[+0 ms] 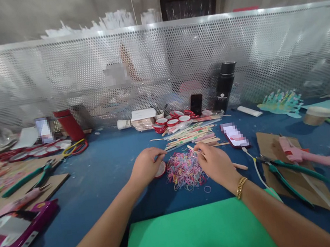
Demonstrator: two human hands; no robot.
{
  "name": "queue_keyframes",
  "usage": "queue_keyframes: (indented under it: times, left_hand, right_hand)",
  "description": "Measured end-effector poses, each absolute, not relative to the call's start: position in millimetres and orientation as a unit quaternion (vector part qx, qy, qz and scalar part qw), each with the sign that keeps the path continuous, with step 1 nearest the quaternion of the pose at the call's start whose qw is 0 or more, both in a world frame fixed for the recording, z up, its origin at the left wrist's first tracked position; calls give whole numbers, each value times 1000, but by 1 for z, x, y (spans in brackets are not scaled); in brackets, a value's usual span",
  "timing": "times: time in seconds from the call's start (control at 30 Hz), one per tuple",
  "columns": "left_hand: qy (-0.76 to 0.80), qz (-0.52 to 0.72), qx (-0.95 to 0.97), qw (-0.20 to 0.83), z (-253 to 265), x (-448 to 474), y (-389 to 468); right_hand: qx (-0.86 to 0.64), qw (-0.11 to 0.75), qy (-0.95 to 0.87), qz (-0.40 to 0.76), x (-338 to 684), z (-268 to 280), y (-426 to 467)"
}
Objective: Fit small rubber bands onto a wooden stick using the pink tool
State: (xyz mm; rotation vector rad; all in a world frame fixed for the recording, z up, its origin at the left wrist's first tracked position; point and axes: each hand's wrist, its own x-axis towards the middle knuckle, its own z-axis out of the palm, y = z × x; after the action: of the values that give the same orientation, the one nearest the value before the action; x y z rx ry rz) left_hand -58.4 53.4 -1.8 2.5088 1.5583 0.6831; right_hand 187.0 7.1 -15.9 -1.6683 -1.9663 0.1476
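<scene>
My right hand (pixel 215 160), with a gold bracelet at its wrist, is closed on a thin wooden stick (pixel 190 148) whose tip shows beyond the fingers. It hovers at the right edge of a heap of small coloured rubber bands (pixel 185 170). To the left of the heap is my left hand (pixel 146 166), its fingertips pinched together near the ends of paper-wrapped sticks. What that pinch holds, if anything, is too small to make out. A round red-rimmed roll (pixel 161 169) lies partly hidden beside the left hand. Another piece of wood (pixel 240 166) pokes out behind my right wrist.
Wrapped sticks (pixel 191 134) and red-rimmed rolls (pixel 173 122) lie behind the bands. A phone (pixel 235 134), pliers (pixel 289 175) and a pink glue gun (pixel 307 152) are at right. A green sheet (pixel 195 235) lies in front. Left are a red bottle (pixel 69 125) and more pliers (pixel 32 178).
</scene>
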Motion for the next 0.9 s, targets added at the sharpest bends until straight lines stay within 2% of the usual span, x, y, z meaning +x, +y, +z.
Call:
queue_keyframes:
  times: [0.07, 0.27, 0.4, 0.6, 0.73, 0.9]
  left_hand:
    - [524, 208, 824, 63, 1, -66, 55]
    - [523, 56, 848, 60, -1, -80, 53]
    - [528, 40, 847, 42, -1, -74, 49]
    - [647, 17, 759, -71, 0, -56, 39]
    - [664, 28, 744, -68, 2, -53, 35]
    - [671, -31, 740, -29, 8, -54, 36]
  right_hand:
    - [-610, 316, -724, 66, 187, -15, 8]
    - [-550, 407, -719, 124, 181, -20, 8]
    - [-524, 407, -731, 158, 176, -24, 8]
    - [-494, 390, -762, 151, 169, -24, 3]
    - [-486, 395, -771, 119, 165, -25, 0]
    - [-502, 388, -768, 86, 161, -31, -2]
